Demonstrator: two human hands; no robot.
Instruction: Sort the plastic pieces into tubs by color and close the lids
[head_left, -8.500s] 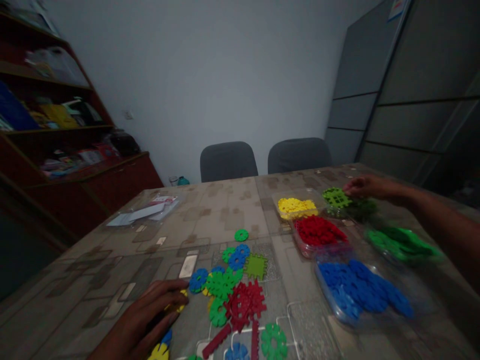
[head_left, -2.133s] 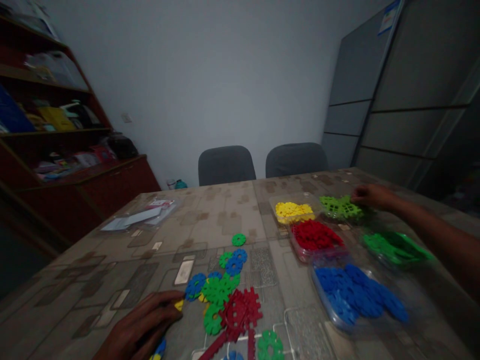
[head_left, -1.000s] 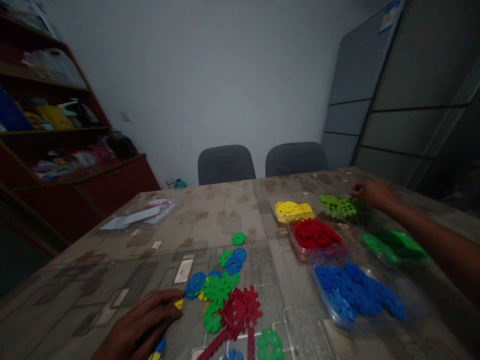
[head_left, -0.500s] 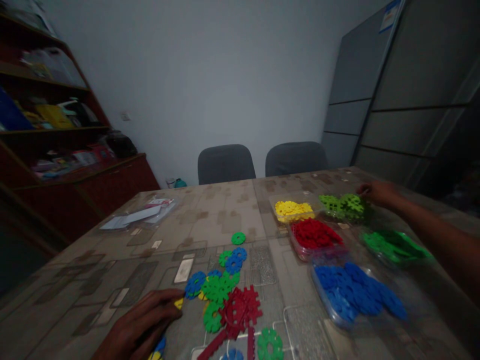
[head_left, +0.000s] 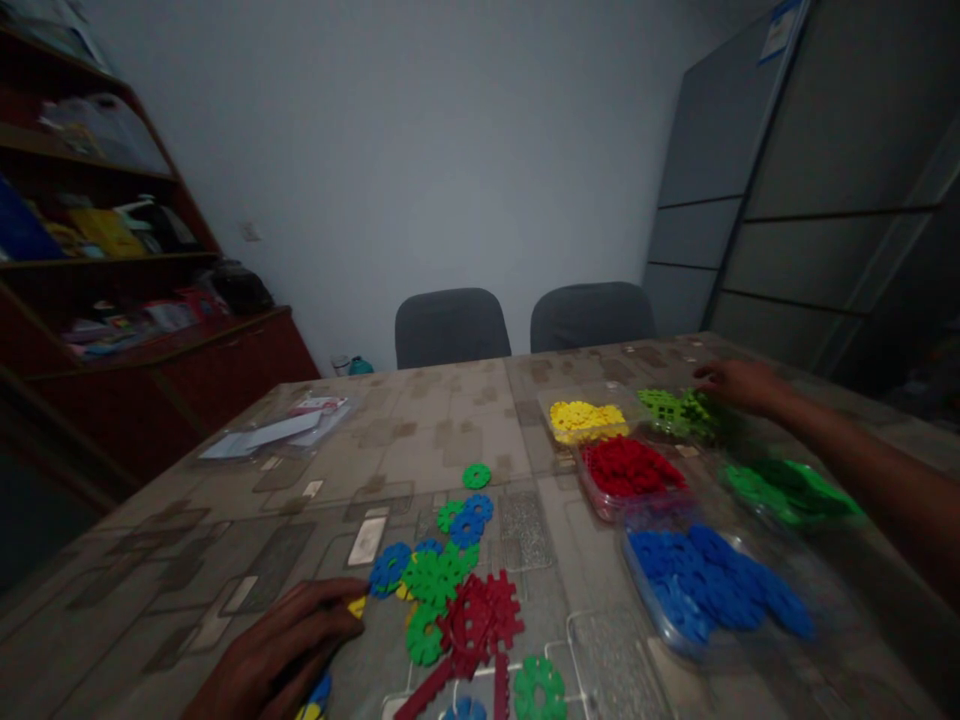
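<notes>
My left hand (head_left: 289, 645) rests at the lower left, fingers bent and closed on a small yellow plastic piece (head_left: 357, 606). Beside its fingertips lies a flat assembly of notched plastic discs: blue (head_left: 390, 568), green (head_left: 431, 580) and dark red pieces (head_left: 480, 615). More blue and yellow pieces (head_left: 315, 700) show partly under the hand. At the far right my right hand (head_left: 742, 385) hovers over light green pieces (head_left: 675, 410), its fingers curved and slightly apart. Nothing is visible between them, though the light is dim.
Clear plastic boxes hold yellow (head_left: 589, 420), red (head_left: 634, 468), green (head_left: 791, 490) and blue pieces (head_left: 712, 580) on the right of the table. Papers in a plastic sleeve (head_left: 281, 430) lie at the back left. Two grey chairs (head_left: 452, 328) stand behind.
My right hand has moved a little left over the light green pieces, and a piece beneath it has shifted lower. My left hand stays in place.
</notes>
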